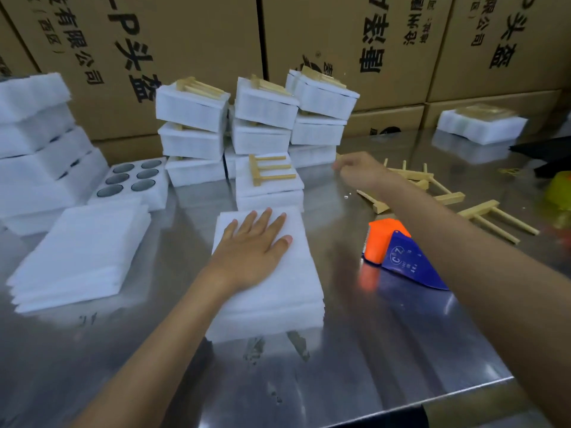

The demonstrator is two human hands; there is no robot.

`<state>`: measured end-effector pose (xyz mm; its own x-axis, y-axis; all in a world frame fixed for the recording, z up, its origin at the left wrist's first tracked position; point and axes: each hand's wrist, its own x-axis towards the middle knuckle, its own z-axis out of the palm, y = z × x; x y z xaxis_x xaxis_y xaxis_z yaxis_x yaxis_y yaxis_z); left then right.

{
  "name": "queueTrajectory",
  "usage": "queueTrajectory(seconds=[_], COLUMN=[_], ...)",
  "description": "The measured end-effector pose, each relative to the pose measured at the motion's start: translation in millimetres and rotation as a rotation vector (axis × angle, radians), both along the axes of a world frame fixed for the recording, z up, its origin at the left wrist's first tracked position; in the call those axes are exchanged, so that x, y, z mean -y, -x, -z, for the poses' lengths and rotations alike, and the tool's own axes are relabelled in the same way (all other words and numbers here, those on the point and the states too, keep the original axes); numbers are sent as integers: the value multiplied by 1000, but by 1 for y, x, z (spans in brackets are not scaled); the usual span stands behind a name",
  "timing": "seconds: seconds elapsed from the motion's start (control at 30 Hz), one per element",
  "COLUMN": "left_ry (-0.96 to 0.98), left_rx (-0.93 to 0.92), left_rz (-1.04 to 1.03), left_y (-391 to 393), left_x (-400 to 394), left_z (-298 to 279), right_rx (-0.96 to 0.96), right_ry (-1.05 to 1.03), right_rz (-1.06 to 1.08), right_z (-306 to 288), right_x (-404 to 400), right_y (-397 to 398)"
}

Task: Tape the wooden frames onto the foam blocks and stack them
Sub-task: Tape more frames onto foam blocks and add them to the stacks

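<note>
Our left hand (pixel 256 242) lies flat on a foam block (pixel 272 285); our right hand (pixel 358 168), fingers curled with its grasp unclear, reaches the loose wooden frames (pixel 432 186) just beyond it; next we likely fetch one.

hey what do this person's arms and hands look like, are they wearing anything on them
Both forearms are bare to the frame edge: no sleeves, gloves, watch or rings show. The left hand has short, unpainted nails. The right hand is motion-blurred, so finer detail cannot be told.

Foam blocks (pixel 268 282): showing plain white.
Wooden frames (pixel 271 168): showing pale tan.
Tape dispenser (pixel 398 251), right of centre: showing orange and blue.
Cardboard boxes (pixel 173 41), top: wearing black print.
</note>
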<state>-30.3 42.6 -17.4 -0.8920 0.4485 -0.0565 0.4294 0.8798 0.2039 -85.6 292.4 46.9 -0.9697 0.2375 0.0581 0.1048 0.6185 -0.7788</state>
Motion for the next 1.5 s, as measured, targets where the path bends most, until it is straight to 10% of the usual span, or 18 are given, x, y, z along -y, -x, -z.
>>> queueTrajectory(seconds=[0.13, 0.33, 0.7, 1.03, 1.27, 1.5], left_ry=[-15, -38, -202, -1218, -1045, -1088], left_rx=[1, -12, 44, 269, 172, 56], left_rz=[-6, -8, -26, -286, -273, -291], left_y=[-3, -3, -2, 3, 2, 3], left_x=[-1, -1, 2, 13, 17, 18], left_z=[-1, 0, -3, -16, -9, -8], right_rx=[426, 391, -83, 55, 289, -78], right_ry=[-718, -890, -424, -43, 279, 89], right_rz=[8, 49, -191, -262, -279, -187], right_z=[23, 38, -38, -51, -9, 9], right_x=[-45, -61, 11, 119, 139, 113], right_y=[17, 9, -18, -38, -38, -51])
